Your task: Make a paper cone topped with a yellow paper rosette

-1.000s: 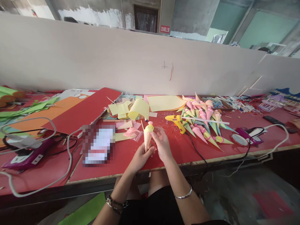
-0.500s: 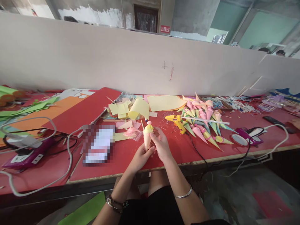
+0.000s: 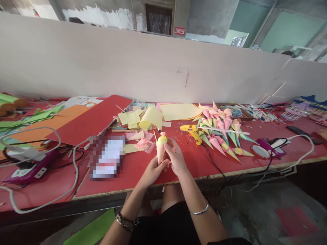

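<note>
Between my two hands is a craft ice cream cone (image 3: 160, 152), upright, with a pale cone, a yellow swirl top, a pink ball above and a thin stick at its left. My left hand (image 3: 154, 169) is closed round the pointed lower end. The fingers of my right hand (image 3: 175, 157) press against the cone's right side, just below the yellow top. Some fingertips are hidden behind the cone. To the right lies a pile of similar craft cones (image 3: 222, 127) in pink, yellow and green. A yellow glue gun (image 3: 192, 132) with a long clear glue stick rests against the pile.
Yellow sheets (image 3: 180, 112) and cut pieces (image 3: 130, 118) lie behind my hands. At left are a blurred-out phone-like object (image 3: 107, 158), a red sheet (image 3: 94, 119) and a purple power strip (image 3: 33, 168) with white cables. Another power strip (image 3: 277, 149) sits at right. A partition (image 3: 143, 64) stands behind the table.
Almost nothing differs. Both hands keep their hold on the craft cone, and the pile and glue gun stay where they were.
</note>
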A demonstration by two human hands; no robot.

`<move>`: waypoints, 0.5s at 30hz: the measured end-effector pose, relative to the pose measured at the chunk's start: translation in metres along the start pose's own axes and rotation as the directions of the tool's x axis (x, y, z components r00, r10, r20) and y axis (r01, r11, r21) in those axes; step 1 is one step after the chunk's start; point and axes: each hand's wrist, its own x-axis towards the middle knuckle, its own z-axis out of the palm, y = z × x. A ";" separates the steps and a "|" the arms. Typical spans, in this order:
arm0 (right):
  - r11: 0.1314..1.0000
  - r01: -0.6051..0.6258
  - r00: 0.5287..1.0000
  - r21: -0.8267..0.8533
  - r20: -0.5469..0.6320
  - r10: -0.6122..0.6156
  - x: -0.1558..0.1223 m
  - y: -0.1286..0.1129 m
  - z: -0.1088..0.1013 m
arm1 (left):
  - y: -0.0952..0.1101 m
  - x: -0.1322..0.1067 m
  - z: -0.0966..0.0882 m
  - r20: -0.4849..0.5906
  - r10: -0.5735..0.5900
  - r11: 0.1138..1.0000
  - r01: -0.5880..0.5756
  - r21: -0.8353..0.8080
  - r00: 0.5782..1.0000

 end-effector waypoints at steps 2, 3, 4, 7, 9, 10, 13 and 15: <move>0.999 0.027 1.000 -0.034 -0.001 -0.028 0.001 0.001 -0.002 | 0.003 -0.001 0.001 -0.023 -0.002 1.000 0.001 -0.024 1.000; 0.996 0.052 0.999 -0.067 -0.007 -0.052 0.000 0.002 -0.004 | 0.004 -0.001 0.001 -0.045 -0.005 0.999 0.004 -0.034 0.999; 0.990 0.079 0.997 -0.115 -0.016 -0.081 -0.001 0.002 -0.006 | 0.005 -0.001 0.001 -0.073 -0.009 0.999 0.006 -0.042 0.997; 0.939 0.146 0.988 -0.312 0.010 -0.151 -0.008 0.002 -0.017 | 0.005 -0.001 0.001 -0.174 -0.017 0.997 0.003 -0.077 0.985; 0.883 0.191 0.982 -0.430 0.099 -0.164 -0.014 0.001 -0.023 | 0.002 0.000 0.000 -0.225 -0.021 0.994 -0.005 -0.112 0.974; 0.853 0.220 0.975 -0.474 0.143 -0.172 -0.017 0.000 -0.025 | 0.000 0.001 -0.001 -0.239 -0.023 0.992 -0.007 -0.125 0.971; 0.769 0.304 0.952 -0.563 0.203 -0.228 -0.023 -0.003 -0.028 | -0.005 0.002 -0.002 -0.231 -0.018 0.991 -0.014 -0.132 0.973; 0.742 0.329 0.944 -0.584 0.199 -0.262 -0.024 -0.004 -0.027 | -0.006 0.002 -0.002 -0.225 -0.006 0.991 -0.024 -0.132 0.974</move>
